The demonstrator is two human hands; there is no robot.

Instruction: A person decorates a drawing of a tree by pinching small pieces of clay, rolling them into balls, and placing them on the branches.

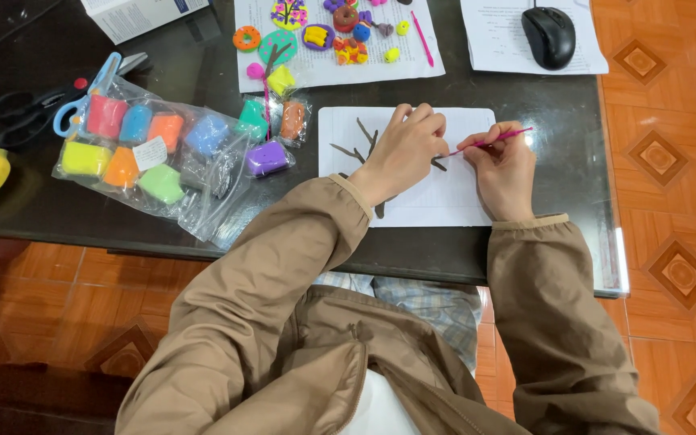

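Near the front edge of the dark desk (525, 242), the left hand (403, 153) presses flat on the white sheet (445, 197) to keep the brown clay tree (362, 145) steady. The right hand (503, 165) pinches a pink tool (489, 143) at a branch. Further left lies the clay bag (155, 157); orange tiles around

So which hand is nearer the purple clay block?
Left. The left hand rests on the paper just right of the purple clay block; the right hand sits farther right, holding a pink tool.
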